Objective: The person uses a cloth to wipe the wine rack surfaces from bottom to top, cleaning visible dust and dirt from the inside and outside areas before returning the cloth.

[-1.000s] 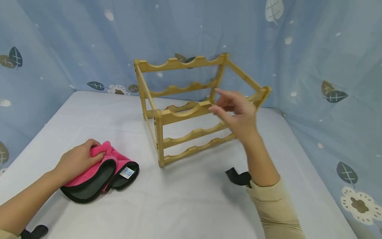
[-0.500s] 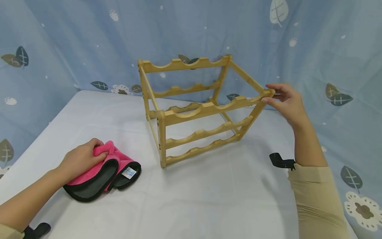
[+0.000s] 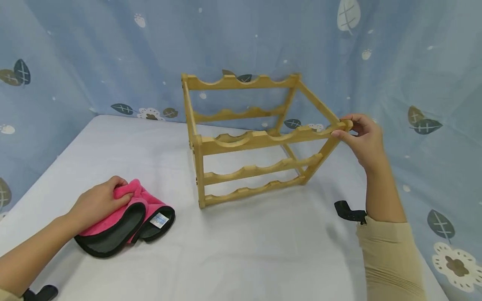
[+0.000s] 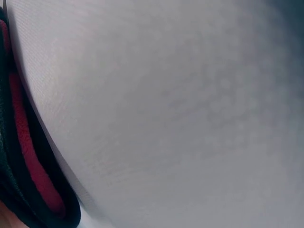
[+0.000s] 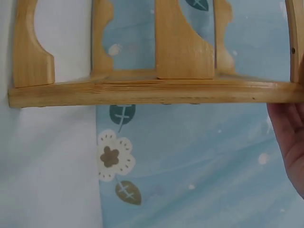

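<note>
The right hand [image 3: 359, 142] grips the wooden rack [image 3: 260, 140] by a top corner — the left hand [image 3: 98, 203] clutches a pink cloth [image 3: 129, 215] nearby.

Spotted one white, bluish-printed label [image 3: 159, 220], set aslant on the dark, black-edged flap [image 3: 152, 234] of the pink cloth [image 3: 147, 197] gripped by the left hand [image 3: 99, 202]. Lay to the right of that hand, near but apart from the fingers [image 3: 124, 200], turned toward the head view. Proved too small and blurred to read: could make out no word, brand or number. Read nothing near the right hand [image 3: 363, 140] either.
</note>
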### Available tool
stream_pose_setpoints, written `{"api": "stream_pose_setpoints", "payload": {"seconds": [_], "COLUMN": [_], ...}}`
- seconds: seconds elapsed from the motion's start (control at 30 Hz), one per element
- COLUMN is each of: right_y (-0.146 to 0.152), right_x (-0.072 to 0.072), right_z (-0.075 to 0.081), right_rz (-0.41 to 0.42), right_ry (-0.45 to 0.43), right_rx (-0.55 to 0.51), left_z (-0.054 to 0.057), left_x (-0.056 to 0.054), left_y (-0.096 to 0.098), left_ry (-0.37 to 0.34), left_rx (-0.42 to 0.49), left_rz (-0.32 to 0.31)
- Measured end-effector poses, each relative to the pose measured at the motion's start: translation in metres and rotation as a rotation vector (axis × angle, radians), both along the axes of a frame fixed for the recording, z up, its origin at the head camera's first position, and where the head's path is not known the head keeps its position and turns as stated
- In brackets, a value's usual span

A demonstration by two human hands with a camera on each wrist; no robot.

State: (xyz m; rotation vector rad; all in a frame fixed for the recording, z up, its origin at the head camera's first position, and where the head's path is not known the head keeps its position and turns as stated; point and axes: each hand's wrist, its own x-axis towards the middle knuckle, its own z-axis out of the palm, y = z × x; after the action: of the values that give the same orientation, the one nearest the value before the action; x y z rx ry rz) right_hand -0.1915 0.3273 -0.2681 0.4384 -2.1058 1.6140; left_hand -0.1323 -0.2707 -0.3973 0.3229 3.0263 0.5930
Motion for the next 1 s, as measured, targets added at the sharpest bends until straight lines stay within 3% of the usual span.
{"api": "stream_pose_setpoints", "payload": {"seconds": [0.23,0.47,0.63,0.77,0.9,1.0], "right_y": [-0.010,-0.025,-0.021,-0.014,-0.010,-0.009], "right_x": [0.026,0.036,0.035,0.035,0.035,0.035], "right_z": [-0.004,-0.008,-0.013,-0.015,-0.014,-0.013], "right_rz": [-0.286,-0.376,-0.318,-0.185,-0.019,0.048], "right_ry": [0.034,0.056,0.055,0.070,0.099,0.104], "right_rx": [0.121,0.137,0.080,-0.035,-0.133,-0.163], "left_z": [0.004,0.014,0.029,0.043,0.066,0.089], "left_x": [0.000,-0.007,-0.010,-0.013,-0.017,-0.023], "left_y": [0.000,0.007,0.017,0.034,0.057,0.075], "left_ry": [0.032,0.081,0.226,0.373,0.495,0.575], "left_rx": [0.013,0.035,0.115,0.227,0.386,0.482], "left_rz": [-0.019,-0.051,-0.114,-0.199,-0.325,-0.427]}}
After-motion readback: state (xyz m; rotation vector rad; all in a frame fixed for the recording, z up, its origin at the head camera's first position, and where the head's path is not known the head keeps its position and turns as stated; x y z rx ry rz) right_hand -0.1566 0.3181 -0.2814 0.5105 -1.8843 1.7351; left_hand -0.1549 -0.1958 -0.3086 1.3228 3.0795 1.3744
